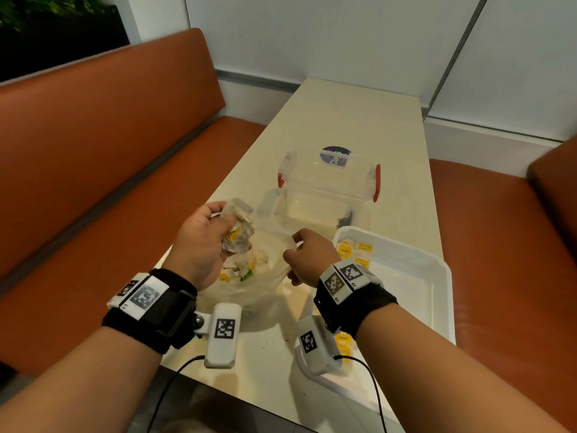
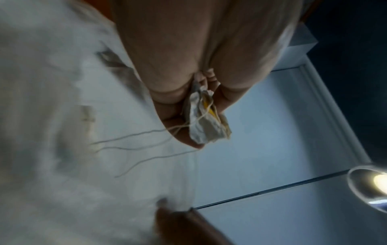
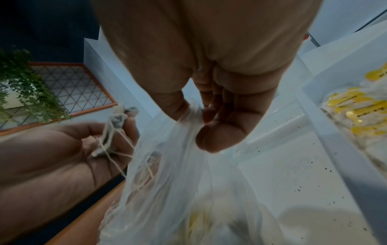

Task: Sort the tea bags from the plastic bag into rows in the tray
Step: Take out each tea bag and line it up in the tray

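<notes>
**Both hands at the plastic bag**

Your left hand grips a bunch of tea bags above the open plastic bag, their strings trailing down into it. Your right hand pinches the bag's rim. The white tray sits at your right with yellow-tagged tea bags in its far corner. Beyond stands a clear container with red latches.

table: pale, long, dark specks near me
clear box: red latches, standing on its lid, past my tray
bench: orange, at my left
plant: green, trailing by a lattice panel
</notes>
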### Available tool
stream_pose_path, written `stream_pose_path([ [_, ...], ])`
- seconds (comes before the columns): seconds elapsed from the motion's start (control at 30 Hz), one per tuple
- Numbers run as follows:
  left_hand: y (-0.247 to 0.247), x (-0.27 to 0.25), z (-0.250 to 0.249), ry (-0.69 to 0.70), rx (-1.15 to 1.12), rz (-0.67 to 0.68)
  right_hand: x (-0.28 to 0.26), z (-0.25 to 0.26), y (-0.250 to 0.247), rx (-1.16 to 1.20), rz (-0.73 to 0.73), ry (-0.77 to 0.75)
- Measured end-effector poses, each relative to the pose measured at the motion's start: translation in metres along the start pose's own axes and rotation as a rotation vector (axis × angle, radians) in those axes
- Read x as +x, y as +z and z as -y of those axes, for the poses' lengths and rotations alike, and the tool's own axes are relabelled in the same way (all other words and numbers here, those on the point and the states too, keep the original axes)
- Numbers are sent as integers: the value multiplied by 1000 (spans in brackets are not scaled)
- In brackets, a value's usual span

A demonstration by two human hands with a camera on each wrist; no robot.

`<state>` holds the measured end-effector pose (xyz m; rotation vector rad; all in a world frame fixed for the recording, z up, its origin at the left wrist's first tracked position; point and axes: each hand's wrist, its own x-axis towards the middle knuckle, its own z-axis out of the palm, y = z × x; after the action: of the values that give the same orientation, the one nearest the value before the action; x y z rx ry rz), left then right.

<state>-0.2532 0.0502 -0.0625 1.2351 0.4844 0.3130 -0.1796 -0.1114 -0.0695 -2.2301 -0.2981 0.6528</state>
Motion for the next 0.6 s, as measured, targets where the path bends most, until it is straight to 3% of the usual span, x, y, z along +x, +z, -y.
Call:
stream_pose_path([
  [0.13,10,0,-28,75,-62,7,-1,0,1,-67,-5,-37],
  [0.3,21,-6,-35,40,-127,32,-12,8,-10,-103,-176,-293],
  [0.43,32,-11,-42,27,-214,37,-27,13,-23,-15,-75,-439],
  [0.6,53,-15,-60,31,-336,98,-32,1,-27,-19,65,-476],
])
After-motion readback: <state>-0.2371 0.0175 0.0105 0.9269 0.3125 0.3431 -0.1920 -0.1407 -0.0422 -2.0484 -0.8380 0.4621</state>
